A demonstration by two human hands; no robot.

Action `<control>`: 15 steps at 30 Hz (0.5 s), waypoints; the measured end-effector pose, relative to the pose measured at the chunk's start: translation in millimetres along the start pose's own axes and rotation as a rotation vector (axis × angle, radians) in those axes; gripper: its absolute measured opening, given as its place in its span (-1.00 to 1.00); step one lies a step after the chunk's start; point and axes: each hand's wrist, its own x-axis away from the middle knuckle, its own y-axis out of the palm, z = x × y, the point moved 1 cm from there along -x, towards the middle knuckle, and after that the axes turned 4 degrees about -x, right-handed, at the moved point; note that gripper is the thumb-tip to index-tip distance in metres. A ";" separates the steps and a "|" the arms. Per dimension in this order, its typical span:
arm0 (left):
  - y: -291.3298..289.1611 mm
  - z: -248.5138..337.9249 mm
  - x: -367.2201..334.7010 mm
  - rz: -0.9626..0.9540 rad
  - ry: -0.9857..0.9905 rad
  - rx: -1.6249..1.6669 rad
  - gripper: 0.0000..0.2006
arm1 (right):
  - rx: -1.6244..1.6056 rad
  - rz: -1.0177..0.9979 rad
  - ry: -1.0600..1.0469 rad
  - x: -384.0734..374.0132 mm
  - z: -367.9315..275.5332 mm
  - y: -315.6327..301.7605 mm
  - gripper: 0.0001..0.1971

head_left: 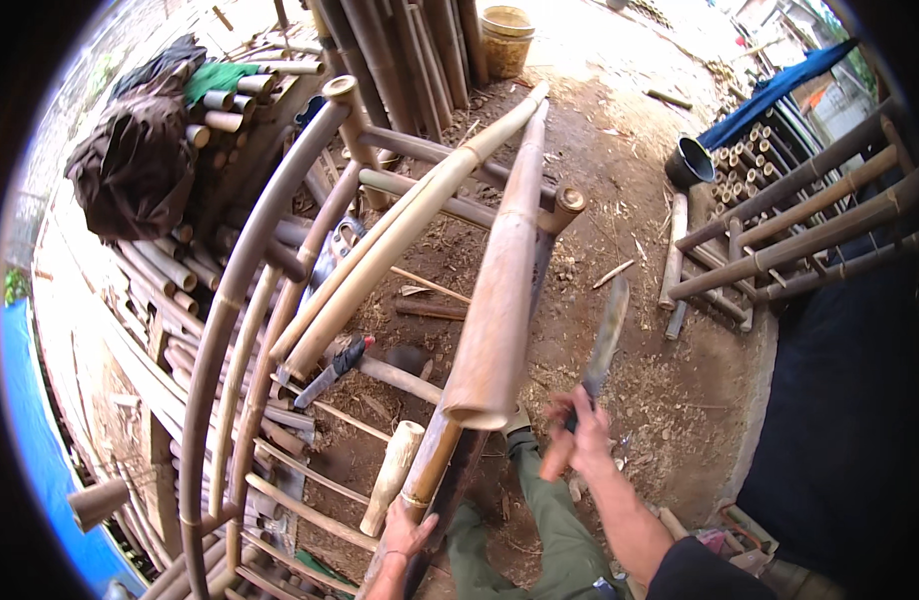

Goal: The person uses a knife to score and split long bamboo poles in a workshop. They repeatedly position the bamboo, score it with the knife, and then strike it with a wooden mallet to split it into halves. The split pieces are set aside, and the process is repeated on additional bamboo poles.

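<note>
My right hand (585,438) grips a machete (608,335) by its handle, the blade pointing up and away, to the right of the bamboo. Low in the middle, my left hand (408,535) is closed round a bamboo pole (435,462) of a frame. Over that pole lies a thick, pale bamboo piece (500,300), its hollow end toward me. Two slimmer bamboo lengths (420,240) slant beside it, meeting it at the far tip. A short, pale wooden mallet-like block (392,478) rests on the frame's slats next to my left hand.
The curved bamboo frame (220,320) spreads at left. On it lies a saw-like blade with a red and black handle (335,372). Bamboo stacks and dark cloth (135,165) stand farther left. A yellowish bucket (507,42), a black bucket (690,162) and another bamboo frame (800,240) stand beyond.
</note>
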 end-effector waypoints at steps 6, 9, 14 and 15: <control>-17.6 130.0 -32.4 0.031 0.149 0.093 -0.14 | -0.001 -0.101 -0.227 -42.9 -3.8 141.6 -0.47; 0.0 123.0 -41.6 -0.033 0.088 0.019 -0.15 | 0.033 -0.081 -0.168 -39.5 -3.1 185.5 -0.61; 50.0 58.3 -70.7 -0.116 0.153 -0.170 -0.14 | -0.052 -0.241 -0.231 -52.1 34.1 257.1 -0.35; 57.1 46.7 -68.1 -0.126 0.193 -0.204 -0.12 | -0.091 -0.286 -0.238 -50.7 42.6 266.4 -0.33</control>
